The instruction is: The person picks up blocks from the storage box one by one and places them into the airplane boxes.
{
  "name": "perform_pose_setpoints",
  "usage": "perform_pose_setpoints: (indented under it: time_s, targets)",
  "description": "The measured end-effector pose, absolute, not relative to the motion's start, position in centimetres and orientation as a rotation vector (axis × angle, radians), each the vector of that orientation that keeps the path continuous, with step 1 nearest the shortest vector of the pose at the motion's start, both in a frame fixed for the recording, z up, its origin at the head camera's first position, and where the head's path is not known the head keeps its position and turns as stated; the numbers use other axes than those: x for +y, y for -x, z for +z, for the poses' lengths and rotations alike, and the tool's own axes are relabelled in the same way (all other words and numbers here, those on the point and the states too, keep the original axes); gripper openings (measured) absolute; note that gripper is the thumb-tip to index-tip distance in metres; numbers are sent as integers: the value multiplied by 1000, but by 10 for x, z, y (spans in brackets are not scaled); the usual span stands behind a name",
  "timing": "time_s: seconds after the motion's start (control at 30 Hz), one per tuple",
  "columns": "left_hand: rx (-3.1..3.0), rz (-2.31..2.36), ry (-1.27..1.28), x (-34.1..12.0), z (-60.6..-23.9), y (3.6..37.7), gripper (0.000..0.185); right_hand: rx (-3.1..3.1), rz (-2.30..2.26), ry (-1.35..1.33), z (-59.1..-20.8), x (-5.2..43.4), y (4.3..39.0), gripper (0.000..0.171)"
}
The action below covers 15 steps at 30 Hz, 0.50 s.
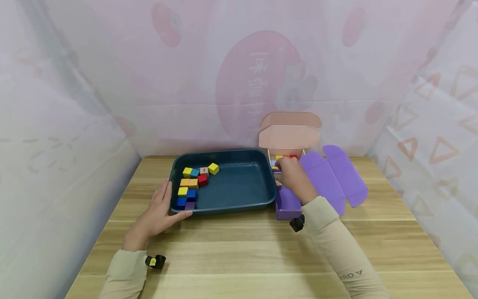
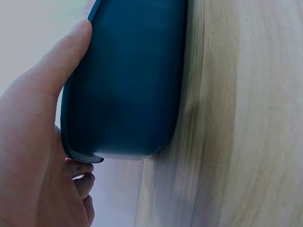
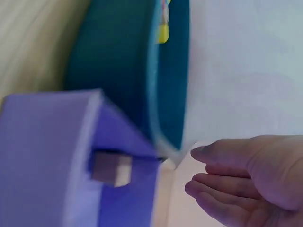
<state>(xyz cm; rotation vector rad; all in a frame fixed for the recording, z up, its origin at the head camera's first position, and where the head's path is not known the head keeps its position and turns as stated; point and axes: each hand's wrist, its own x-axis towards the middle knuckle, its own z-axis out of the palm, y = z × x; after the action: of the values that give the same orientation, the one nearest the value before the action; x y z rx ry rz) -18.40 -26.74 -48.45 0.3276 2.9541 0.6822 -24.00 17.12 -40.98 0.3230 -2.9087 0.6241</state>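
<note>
A dark teal tray sits mid-table with several coloured cubes bunched at its left end. My left hand rests against the tray's front-left corner, thumb along the front wall and fingers up the left side. In the left wrist view the left hand lies on the tray wall. My right hand reaches over a purple box to the coloured cubes in a pink box. The right wrist view shows the right hand with loosely extended fingers holding nothing, beside the purple box.
The purple box's lid lies flat to the right, and the pink box's lid stands up at the back. The wooden table is fenced by pale patterned sheets on three sides. A yellow cube shows over the tray rim.
</note>
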Motion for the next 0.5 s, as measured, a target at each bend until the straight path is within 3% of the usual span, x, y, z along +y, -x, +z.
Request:
perform_pose_setpoints:
  time_s: [0.23,0.5]
  targets:
    - [2956,680,-326,-266,-485,183,131,-3003,667,-544,-398,138,233,37]
    - [2960,676,-363,-259,-487,185,130,-3066,734,-690,-412,89,229,41]
